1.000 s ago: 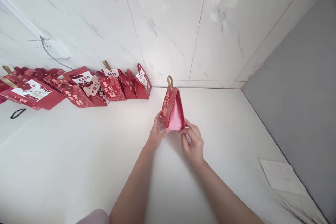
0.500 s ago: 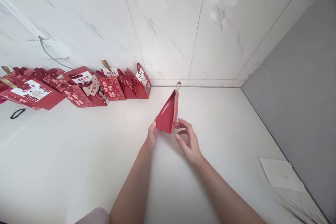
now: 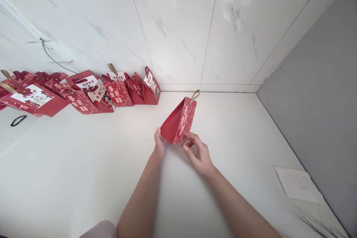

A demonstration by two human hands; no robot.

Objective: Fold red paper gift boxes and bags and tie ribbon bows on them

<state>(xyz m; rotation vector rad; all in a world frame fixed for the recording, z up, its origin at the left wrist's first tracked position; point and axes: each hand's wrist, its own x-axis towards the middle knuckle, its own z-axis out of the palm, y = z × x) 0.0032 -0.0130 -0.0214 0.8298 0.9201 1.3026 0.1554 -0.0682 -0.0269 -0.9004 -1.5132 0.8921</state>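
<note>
A red triangular paper gift box (image 3: pixel 170 124) with a gold ribbon loop (image 3: pixel 195 96) at its top is held over the white table. Pale characters run down its patterned right face. My left hand (image 3: pixel 160 143) grips the box at its lower left edge, thumb on the near side and the other fingers hidden behind. My right hand (image 3: pixel 198 152) is beside the lower right face, fingers curved and apart from the thumb. Its index fingertip appears to touch the printed face, and nothing is gripped in it.
Several similar red gift boxes (image 3: pixel 80 102) stand in a row along the tiled wall (image 3: pixel 178 29) at the left. A black hair tie (image 3: pixel 18 121) lies at far left, and a grey cable (image 3: pixel 55 58) hangs above. A white sheet (image 3: pixel 299 185) lies at the right.
The box has turned so its printed right face now shows, and its loop has moved to the right. My left hand has shifted slightly left; my right hand has moved a little downward.
</note>
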